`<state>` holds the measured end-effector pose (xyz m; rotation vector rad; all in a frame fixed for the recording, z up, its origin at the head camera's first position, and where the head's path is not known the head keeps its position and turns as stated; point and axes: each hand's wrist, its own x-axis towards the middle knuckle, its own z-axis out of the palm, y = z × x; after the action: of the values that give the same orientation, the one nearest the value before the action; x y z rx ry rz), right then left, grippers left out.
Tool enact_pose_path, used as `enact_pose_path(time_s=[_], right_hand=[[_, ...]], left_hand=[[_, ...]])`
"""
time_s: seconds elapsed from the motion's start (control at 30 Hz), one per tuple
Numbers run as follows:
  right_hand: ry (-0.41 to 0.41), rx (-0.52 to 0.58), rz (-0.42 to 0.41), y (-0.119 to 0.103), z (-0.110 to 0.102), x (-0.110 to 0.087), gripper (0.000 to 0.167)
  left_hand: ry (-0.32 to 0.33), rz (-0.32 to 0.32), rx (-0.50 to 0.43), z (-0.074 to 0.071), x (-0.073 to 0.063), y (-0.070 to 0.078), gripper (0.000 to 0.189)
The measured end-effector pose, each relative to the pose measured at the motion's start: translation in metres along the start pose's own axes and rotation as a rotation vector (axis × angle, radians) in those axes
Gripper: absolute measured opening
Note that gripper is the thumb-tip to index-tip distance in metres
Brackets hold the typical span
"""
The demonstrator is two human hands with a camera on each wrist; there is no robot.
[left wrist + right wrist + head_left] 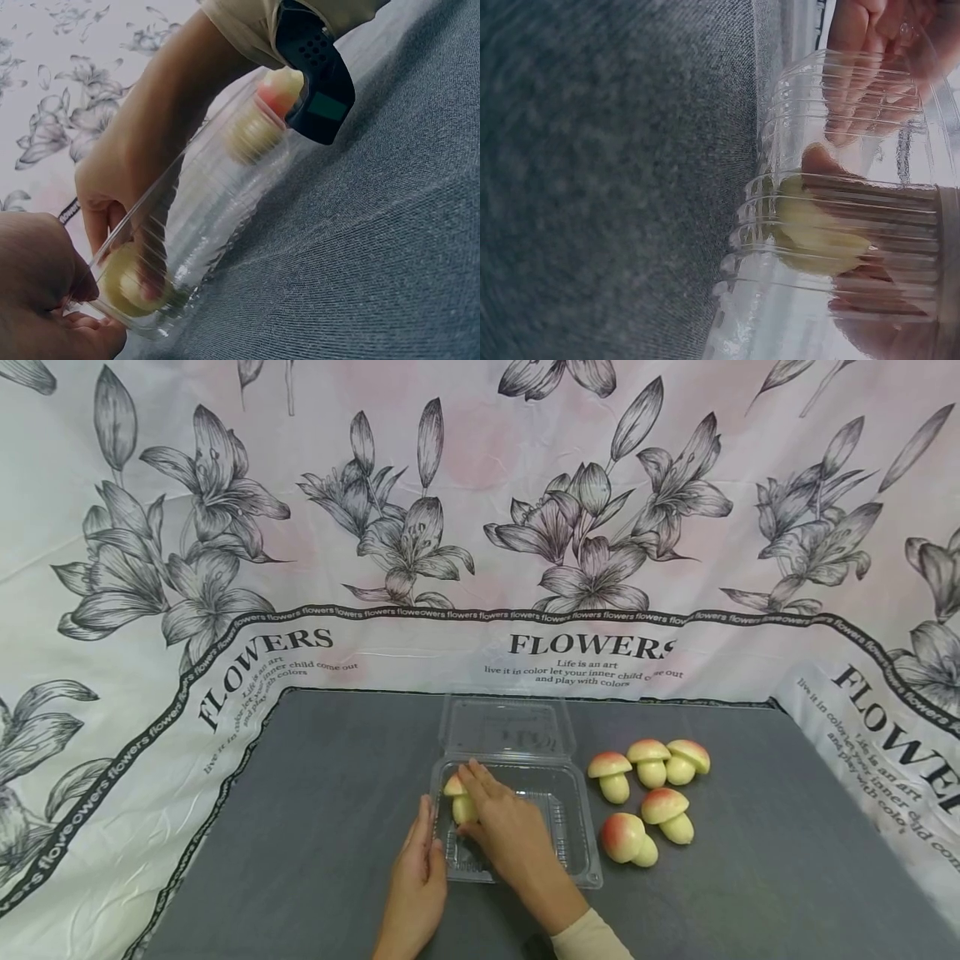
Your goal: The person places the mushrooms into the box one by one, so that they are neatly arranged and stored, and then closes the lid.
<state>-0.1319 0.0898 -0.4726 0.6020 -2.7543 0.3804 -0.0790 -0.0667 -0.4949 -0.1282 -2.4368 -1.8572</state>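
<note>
A clear plastic clamshell container (588,827) lies with its hinged lid (506,727) folded back. Inside, against the left wall, rests a mushroom-shaped piece (462,812) with a reddish cap and pale yellow stem. My right hand (513,831) reaches into the container and holds this mushroom, thumb on one side and fingers on the other, seen through the plastic in the right wrist view (810,225). At the left side, my left hand (416,872) pinches the container's rim between thumb and fingers, as the left wrist view shows.
Several more mushrooms (651,762) lie on the grey cloth (330,810) to the right of the container. Behind and at both sides hangs a white flower-printed curtain (420,652). A dark band (319,90) sits on the right wrist.
</note>
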Motion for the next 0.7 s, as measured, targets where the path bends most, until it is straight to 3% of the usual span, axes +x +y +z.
enact_pose_path(time_s=[0.7], right_hand=[[-0.001, -0.071, 0.002, -0.0016, -0.0038, -0.0011, 0.091]], left_hand=[[-0.004, 0.026, 0.021, 0.0011, -0.0021, -0.0012, 0.065]])
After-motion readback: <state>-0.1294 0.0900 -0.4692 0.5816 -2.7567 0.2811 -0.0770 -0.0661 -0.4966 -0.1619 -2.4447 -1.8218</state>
